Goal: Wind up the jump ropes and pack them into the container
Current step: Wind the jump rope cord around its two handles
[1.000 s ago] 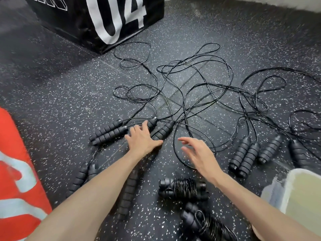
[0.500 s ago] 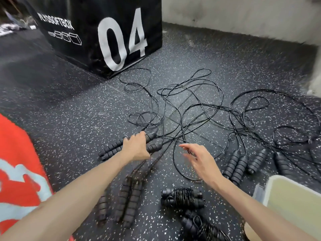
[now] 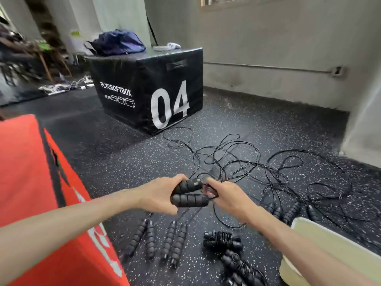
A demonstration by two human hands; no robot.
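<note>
Half a second ago your left hand [image 3: 159,195] was still down on the speckled floor [image 3: 127,162] closing over a pair of handles and your right hand [image 3: 226,196] hovered open beside it; now you have lifted that pair of black foam handles [image 3: 188,194] clear of the floor and your head has come up, so the black plyo box [image 3: 148,89] marked 04 and the grey wall [image 3: 268,48] fill the upper view; your left fingers curl round the two handles, which lie stacked one above the other and point to the right, thumb on the far side; your right hand meets their cord ends, fingers bent and pinching there, though exactly what they pinch is blurred; both forearms reach forward and converge; the loose cords [image 3: 247,168] trail from the handles into the tangle on the floor beyond; below your hands four more handles [image 3: 158,240] lie side by side, two wound ropes [image 3: 223,240] lie near your right forearm, and the pale container [image 3: 329,244] sits at the lower right, with a red padded box [image 3: 31,182] at your left.
</note>
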